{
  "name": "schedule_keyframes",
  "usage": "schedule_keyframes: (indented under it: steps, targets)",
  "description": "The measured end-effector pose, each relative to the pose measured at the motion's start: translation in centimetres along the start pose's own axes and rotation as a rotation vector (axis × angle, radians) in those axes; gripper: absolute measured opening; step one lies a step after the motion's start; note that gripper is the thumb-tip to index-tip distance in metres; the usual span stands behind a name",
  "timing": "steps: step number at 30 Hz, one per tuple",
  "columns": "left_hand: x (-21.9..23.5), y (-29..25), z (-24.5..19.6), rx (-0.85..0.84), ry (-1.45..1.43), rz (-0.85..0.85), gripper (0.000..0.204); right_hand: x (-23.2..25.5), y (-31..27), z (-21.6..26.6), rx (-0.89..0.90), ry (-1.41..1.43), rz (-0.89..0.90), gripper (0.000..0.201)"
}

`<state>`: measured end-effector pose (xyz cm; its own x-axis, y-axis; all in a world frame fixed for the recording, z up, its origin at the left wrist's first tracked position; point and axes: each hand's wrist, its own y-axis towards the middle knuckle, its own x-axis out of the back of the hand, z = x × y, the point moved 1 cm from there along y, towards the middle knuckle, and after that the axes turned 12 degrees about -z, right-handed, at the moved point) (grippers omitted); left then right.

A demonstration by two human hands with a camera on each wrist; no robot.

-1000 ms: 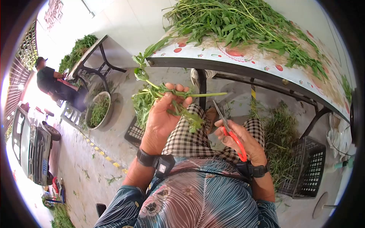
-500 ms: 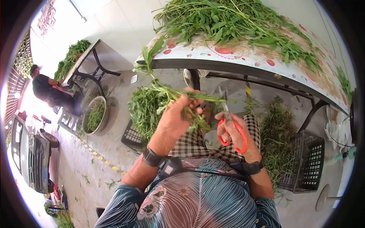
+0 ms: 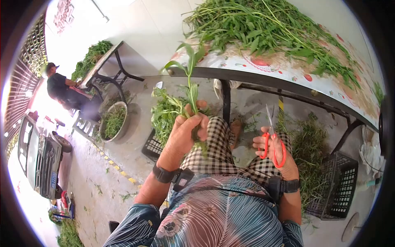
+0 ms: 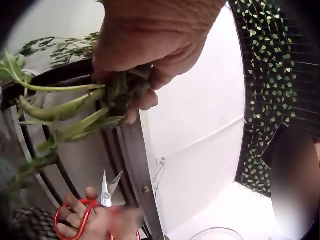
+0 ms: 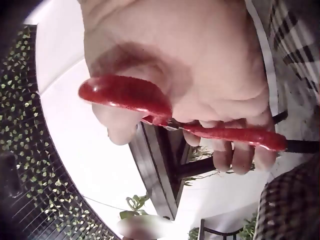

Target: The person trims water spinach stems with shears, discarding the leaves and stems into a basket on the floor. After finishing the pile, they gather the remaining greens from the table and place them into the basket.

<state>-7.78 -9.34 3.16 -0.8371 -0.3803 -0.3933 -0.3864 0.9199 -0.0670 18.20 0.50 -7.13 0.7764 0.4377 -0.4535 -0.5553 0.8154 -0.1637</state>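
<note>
My left hand (image 3: 185, 133) grips several leafy green stems (image 3: 191, 92), their tops pointing up towards the table edge. In the left wrist view the curled fingers wrap the leaves, and pale stem ends (image 4: 75, 107) stick out to the left. Apart from them, to the right, my right hand (image 3: 288, 162) holds scissors (image 3: 271, 123) with red handles. The thumb and fingers sit in the handle loops, and the blades point up, slightly spread. Up close in the right wrist view, a red handle (image 5: 125, 94) crosses the thumb.
A table (image 3: 247, 76) heaped with greens (image 3: 255, 31) stands ahead. Black crates (image 3: 335, 189) with greens flank my knees. A round tub (image 3: 123, 127) of cuttings sits on the floor at left, near another person (image 3: 61, 88) at a second table. A parked vehicle (image 3: 39, 156) is farther left.
Half a second ago the scissor blades were at a stem end beside my left hand. The scissors have since moved away right, and the stems in my left hand have turned from sideways to upright.
</note>
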Motion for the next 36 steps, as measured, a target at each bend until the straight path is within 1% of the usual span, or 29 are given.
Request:
schedule_keyframes:
  steps: [2, 4, 5, 7, 9, 11, 14, 17, 18, 19, 20, 21, 24, 28, 31, 32, 33, 35, 36]
  targets:
    - [1.7, -0.3, -0.8, -0.034, -0.032, -0.067, 0.025, 0.1, -0.2, 0.1, -0.024, -0.02, -0.01, 0.059]
    - [3.9, 0.0, -1.3, -0.056, -0.084, -0.131, 0.027, 0.4, -0.6, 0.3, -0.019, -0.05, 0.024, 0.059]
    - [5.0, 0.0, -1.7, -0.042, -0.065, -0.147, 0.026, 0.2, -0.8, 0.4, -0.021, -0.065, 0.044, 0.058]
    - [7.5, -0.1, -2.6, -0.007, -0.031, -0.19, 0.024, -0.4, -1.0, 0.8, 0.006, -0.116, 0.015, 0.058]
    - [10.6, -0.1, -2.7, 0.048, -0.027, -0.279, 0.017, -0.2, -0.8, 0.6, 0.01, -0.155, 0.002, 0.055]
    - [13.5, 0.0, -2.4, 0.074, -0.042, -0.286, 0.014, -0.2, -0.5, 0.3, 0.007, -0.171, -0.03, 0.055]
    - [18.1, 0.0, -1.2, 0.144, 0.0, -0.402, 0.015, 0.0, -0.1, 0.0, -0.016, -0.181, -0.068, 0.055]
    - [22.2, 0.4, -0.5, 0.093, 0.008, -0.569, 0.015, 0.8, 0.4, -0.8, -0.003, -0.199, -0.131, 0.054]
    - [24.2, 0.7, -0.3, 0.093, -0.064, -0.595, 0.015, 1.0, 0.6, -0.9, -0.016, -0.193, -0.145, 0.052]
    - [25.3, 1.0, -0.6, 0.1, -0.106, -0.605, 0.016, 1.2, 0.7, -1.1, -0.032, -0.176, -0.151, 0.051]
    - [26.2, 1.3, -0.6, 0.059, -0.05, -0.695, 0.014, 1.4, 0.8, -1.2, -0.045, -0.157, -0.156, 0.051]
    - [25.9, 1.6, -1.1, 0.015, 0.008, -0.782, 0.012, 1.6, 1.0, -1.4, -0.056, -0.137, -0.161, 0.05]
    - [26.2, 3.4, -1.6, -0.073, 0.337, -0.814, 0.013, 3.1, 1.9, -2.7, -0.133, -0.052, -0.227, 0.049]
    - [26.6, 6.6, -1.1, -0.096, 0.432, -0.56, 0.014, 3.4, 2.2, -3.2, -0.161, 0.008, -0.259, 0.047]
    - [27.6, 8.9, 1.0, -0.042, 0.428, -0.357, 0.015, 3.4, 2.7, -3.4, -0.181, 0.042, -0.284, 0.047]
    - [27.8, 9.6, 2.1, 0.022, 0.365, -0.341, 0.014, 3.1, 2.9, -3.4, -0.19, 0.036, -0.307, 0.047]
    - [28.4, 10.3, 3.3, 0.089, 0.499, -0.418, 0.015, 2.8, 2.9, -3.3, -0.199, 0.032, -0.331, 0.047]
    - [32.6, 12.3, 7.1, 0.205, 0.956, -0.538, 0.019, 3.0, 3.2, -3.5, -0.217, 0.042, -0.333, 0.046]
    - [34.6, 12.7, 8.8, 0.267, 0.987, -0.599, 0.022, 2.9, 3.3, -3.4, -0.227, 0.039, -0.332, 0.046]
